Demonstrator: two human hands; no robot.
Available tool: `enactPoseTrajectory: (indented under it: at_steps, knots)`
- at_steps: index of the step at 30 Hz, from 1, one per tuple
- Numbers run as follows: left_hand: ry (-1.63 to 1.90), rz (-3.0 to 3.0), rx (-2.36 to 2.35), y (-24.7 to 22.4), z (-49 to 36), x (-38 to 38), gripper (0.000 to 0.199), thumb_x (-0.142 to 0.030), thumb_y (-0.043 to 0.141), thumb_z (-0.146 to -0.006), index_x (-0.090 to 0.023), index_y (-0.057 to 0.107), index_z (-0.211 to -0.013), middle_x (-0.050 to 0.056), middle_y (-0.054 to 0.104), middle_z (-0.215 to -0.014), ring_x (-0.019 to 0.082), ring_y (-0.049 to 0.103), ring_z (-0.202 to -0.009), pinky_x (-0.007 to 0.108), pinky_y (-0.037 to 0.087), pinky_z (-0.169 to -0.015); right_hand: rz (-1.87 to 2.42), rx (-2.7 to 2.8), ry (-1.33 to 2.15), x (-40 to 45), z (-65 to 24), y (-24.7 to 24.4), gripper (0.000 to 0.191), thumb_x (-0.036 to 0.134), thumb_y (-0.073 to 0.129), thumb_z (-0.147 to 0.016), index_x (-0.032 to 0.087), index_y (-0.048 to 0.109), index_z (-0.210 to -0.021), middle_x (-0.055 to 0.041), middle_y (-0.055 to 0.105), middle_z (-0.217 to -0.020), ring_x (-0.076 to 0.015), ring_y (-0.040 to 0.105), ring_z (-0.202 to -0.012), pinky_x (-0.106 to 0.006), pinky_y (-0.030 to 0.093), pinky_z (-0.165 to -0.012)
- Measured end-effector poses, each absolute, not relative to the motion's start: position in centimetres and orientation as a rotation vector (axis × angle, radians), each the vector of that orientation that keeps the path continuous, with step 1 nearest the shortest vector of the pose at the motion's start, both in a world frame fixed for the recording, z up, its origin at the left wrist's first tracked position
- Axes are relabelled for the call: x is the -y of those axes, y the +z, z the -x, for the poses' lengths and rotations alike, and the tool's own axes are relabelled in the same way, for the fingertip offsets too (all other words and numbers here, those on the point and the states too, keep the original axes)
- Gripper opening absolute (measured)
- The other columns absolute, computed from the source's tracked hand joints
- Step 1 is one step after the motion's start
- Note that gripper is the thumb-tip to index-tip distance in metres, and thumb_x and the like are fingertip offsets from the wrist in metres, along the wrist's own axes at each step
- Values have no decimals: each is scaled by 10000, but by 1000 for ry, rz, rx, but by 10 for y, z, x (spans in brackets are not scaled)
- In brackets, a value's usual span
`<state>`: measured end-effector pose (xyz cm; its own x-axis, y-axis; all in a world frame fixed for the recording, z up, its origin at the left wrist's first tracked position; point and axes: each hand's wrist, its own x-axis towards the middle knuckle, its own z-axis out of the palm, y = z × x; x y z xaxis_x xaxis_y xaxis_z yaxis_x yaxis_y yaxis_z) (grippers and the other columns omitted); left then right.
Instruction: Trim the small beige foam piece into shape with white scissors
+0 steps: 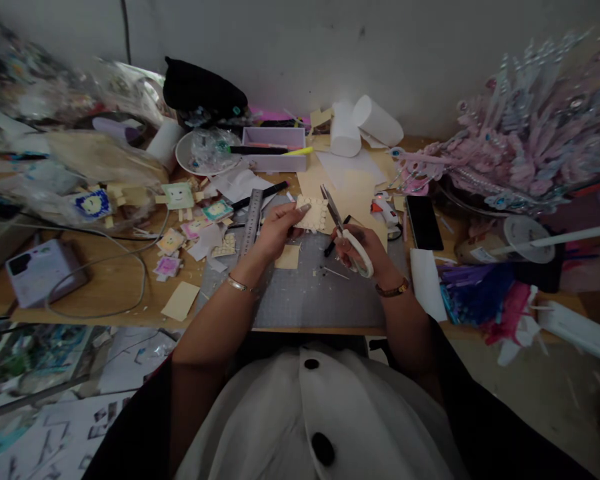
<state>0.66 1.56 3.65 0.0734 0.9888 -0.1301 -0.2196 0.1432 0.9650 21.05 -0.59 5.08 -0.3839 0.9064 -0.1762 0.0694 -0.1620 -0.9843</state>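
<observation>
Between the thumb and fingers of my left hand (279, 230) is a cream foam piece (311, 215) with a scalloped edge. My right hand (363, 248) is closed around the white handles of a pair of scissors (356, 253). The scissor blades point up and away from me, slightly parted, at the right edge of the foam piece; whether they touch it I cannot tell. Under both hands lies a grey cutting mat (300, 300). A small cream square (287, 257) rests on the mat below the foam piece. A metal ruler (253, 220) lies left of my left hand.
Small foam figures (179, 196) and scraps cover the left side. Behind my hands stand a lilac tray (274, 160) of pens and white rolls (345, 130). To the right are a glue gun (384, 208), a phone (424, 222), a lidded cup (523, 240) and pink beaded decorations (500, 147).
</observation>
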Motion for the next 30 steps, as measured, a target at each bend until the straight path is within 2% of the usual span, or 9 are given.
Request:
enactPoseTrajectory:
  at_steps: [6, 10, 14, 23, 27, 30]
  knots:
    - [1217, -995, -1108, 39, -7, -15, 402, -539, 712, -858, -208, 545, -704, -31, 557, -523, 70, 460, -390, 225, 282, -386, 1180, 1445, 1651, 4, -210, 46, 455, 549, 861, -693, 181, 630, -827, 68, 544, -526, -75, 484, -386, -195, 402, -354]
    - [1221, -1022, -1153, 44, -9, -12, 463, -607, 698, -874, -217, 509, -710, -35, 553, -506, 81, 512, -394, 224, 290, -397, 1179, 1436, 1656, 4, -209, 46, 423, 533, 857, -702, 189, 637, -814, 69, 549, -518, -79, 484, -385, -197, 400, -355]
    - [1249, -1024, -1135, 42, -9, -12, 428, -587, 686, -902, -216, 536, -750, -33, 564, -537, 83, 520, -398, 232, 304, -410, 1210, 1404, 1673, 5, -208, 49, 445, 512, 896, -649, 179, 644, -804, 65, 553, -513, -79, 482, -387, -194, 400, -358]
    - [1284, -1009, -1145, 35, -8, -17, 415, -571, 723, -880, -214, 546, -764, -48, 550, -537, 82, 508, -383, 222, 345, -409, 1206, 1420, 1677, 3, -209, 40, 422, 512, 873, -680, 187, 643, -818, 68, 552, -516, -78, 479, -384, -194, 396, -348]
    - [1306, -1019, -1155, 32, -7, -21, 391, -534, 744, -865, -210, 559, -751, -53, 566, -528, 73, 486, -367, 218, 336, -395, 1190, 1276, 1589, -1, -208, 38, 463, 573, 855, -682, 204, 623, -839, 58, 589, -560, -97, 535, -429, -209, 453, -377]
    - [1271, -1051, -1178, 32, -7, -21, 384, -513, 756, -859, -204, 571, -727, -59, 541, -501, 66, 476, -369, 211, 311, -390, 1186, 1152, 1525, -4, -208, 39, 504, 565, 882, -645, 215, 617, -892, 27, 687, -698, -116, 641, -547, -219, 543, -466]
